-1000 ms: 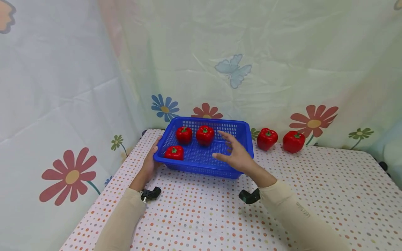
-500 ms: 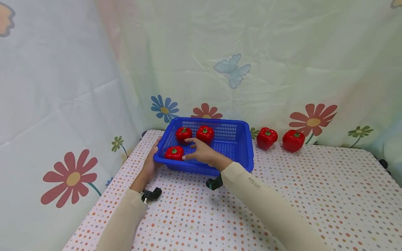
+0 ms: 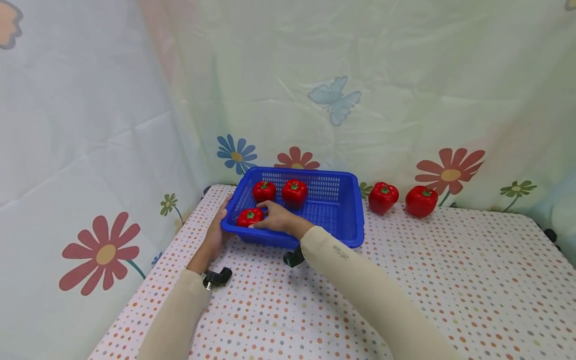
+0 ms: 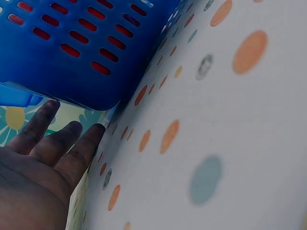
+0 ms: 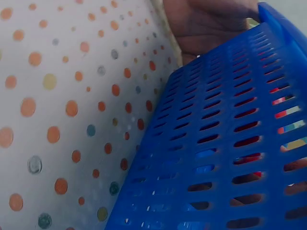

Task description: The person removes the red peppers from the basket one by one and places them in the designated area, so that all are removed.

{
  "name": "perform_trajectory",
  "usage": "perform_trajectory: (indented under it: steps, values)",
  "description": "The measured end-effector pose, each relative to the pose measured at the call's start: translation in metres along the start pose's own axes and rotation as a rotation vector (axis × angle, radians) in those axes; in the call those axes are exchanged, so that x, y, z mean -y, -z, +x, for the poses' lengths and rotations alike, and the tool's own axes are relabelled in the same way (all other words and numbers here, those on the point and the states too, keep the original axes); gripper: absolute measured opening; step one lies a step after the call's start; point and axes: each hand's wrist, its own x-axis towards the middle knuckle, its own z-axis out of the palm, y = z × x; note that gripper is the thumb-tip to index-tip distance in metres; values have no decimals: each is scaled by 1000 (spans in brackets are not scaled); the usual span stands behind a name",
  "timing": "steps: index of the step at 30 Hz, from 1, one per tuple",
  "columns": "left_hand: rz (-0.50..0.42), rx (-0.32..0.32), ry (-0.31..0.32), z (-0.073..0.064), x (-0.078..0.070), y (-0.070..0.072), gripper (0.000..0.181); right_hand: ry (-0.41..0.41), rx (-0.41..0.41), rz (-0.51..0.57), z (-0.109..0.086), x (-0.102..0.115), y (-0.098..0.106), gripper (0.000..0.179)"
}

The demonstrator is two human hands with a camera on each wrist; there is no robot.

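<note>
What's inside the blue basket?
Three red peppers: two toward the back, one front left. The right hand partly hides the front pepper and some basket floor.

Beige sleeves (image 3: 177,312) are worn – small lettering (image 3: 340,252) is printed on the right – with black cameras (image 3: 218,278) wrist-mounted.

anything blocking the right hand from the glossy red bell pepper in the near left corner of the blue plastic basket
Nothing visible: the right hand reaches over the blue basket's near rim, its thumb and fingers around the right side of the red bell pepper.
</note>
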Motion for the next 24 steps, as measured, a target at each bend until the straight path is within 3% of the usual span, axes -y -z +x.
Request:
perform_trajectory:
  steps: [6,14,24]
  values:
    - [23,-26,-2,1,-1,2,62,17,-2,-66,4,2,-2,69]
    - [9,-15,0,1,0,4,57,27,-24,-90,5,3,-2,69]
    - [-23,19,-38,1,0,0,55,71,-171,-8,-6,-1,2,74]
